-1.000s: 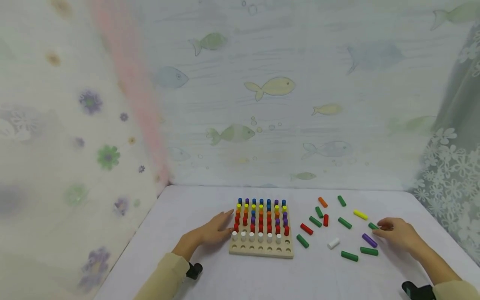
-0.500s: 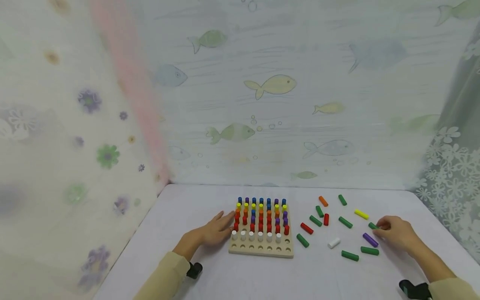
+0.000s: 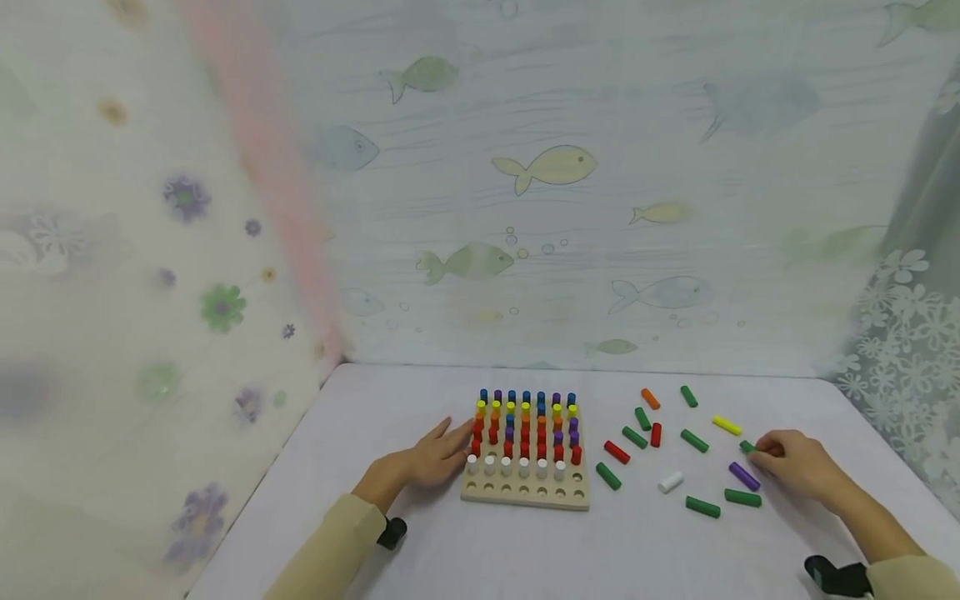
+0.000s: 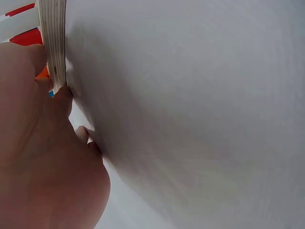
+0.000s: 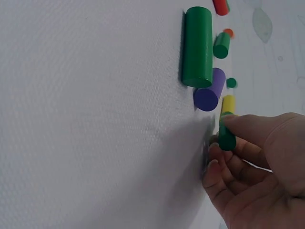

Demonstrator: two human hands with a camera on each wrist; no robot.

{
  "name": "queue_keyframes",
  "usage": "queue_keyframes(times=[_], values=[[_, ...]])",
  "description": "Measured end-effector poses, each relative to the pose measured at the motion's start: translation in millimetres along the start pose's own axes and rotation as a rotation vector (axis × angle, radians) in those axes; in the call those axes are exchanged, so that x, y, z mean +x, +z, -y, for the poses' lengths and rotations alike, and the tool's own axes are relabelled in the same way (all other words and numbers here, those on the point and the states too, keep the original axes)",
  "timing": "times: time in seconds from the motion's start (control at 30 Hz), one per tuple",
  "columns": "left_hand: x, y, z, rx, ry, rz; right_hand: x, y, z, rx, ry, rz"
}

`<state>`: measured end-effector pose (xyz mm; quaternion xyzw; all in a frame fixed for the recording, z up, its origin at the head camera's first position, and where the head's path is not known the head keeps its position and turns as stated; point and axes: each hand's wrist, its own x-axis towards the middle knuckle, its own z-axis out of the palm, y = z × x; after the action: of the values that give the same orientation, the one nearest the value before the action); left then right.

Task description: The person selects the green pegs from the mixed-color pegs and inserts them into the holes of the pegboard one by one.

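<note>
A wooden peg board (image 3: 525, 500) lies on the table with upright blue, purple, yellow, orange, red and white pegs in rows. Bare holes show along its front. My left hand (image 3: 433, 457) rests beside the board's left side, fingers stretched out and touching its edge. The left wrist view shows those fingertips against the layered wood side (image 4: 57, 47). At the right, my right hand (image 3: 798, 465) pinches a green peg (image 5: 228, 138) between thumb and fingers. Close by lie a purple peg (image 3: 744, 476), a yellow peg (image 3: 727, 426) and another green peg (image 3: 742, 497).
Between board and right hand, loose pegs lie scattered: several green, red pegs (image 3: 617, 452), an orange peg (image 3: 650, 399) and a white peg (image 3: 671, 482). A white cloth covers the table (image 3: 525, 558). Behind it hangs a fish-patterned curtain (image 3: 555, 250).
My right hand stays at the green peg, its fingers closing round it and tilting it slightly. My left fingers have shifted a little along the board's edge. The head view has tilted slightly.
</note>
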<state>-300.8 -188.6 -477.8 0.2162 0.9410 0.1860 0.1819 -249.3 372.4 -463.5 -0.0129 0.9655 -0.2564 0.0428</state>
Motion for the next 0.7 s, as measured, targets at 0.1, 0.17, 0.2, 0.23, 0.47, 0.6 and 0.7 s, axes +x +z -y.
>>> queue_keyframes(times=[0.1, 0.17, 0.2, 0.23, 0.47, 0.6, 0.7], values=[[0.8, -1.9, -1.8, 0.006, -0.011, 0.004, 0.4, -2.0, 0.1, 0.010, -0.008, -0.007], [1.1, -2.1, -1.7, 0.013, -0.016, 0.012, 0.2, -3.2, 1.0, 0.015, -0.020, -0.025], [1.4, -1.5, -1.0, 0.013, -0.017, 0.013, -0.1, -3.8, 1.5, 0.019, -0.027, -0.034], [1.6, -0.8, -0.2, 0.014, -0.020, 0.014, -0.8, -4.3, 2.2, 0.023, -0.035, -0.043], [1.1, 3.5, 1.1, 0.009, -0.012, 0.019, -11.2, -5.8, 13.8, 0.028, -0.083, -0.113], [1.3, 1.9, -0.7, 0.016, -0.011, 0.022, -18.1, -6.7, 29.3, 0.065, -0.083, -0.141], [0.2, -1.2, -2.2, 0.019, -0.005, 0.024, -20.4, -6.8, 41.5, 0.093, -0.098, -0.154]])
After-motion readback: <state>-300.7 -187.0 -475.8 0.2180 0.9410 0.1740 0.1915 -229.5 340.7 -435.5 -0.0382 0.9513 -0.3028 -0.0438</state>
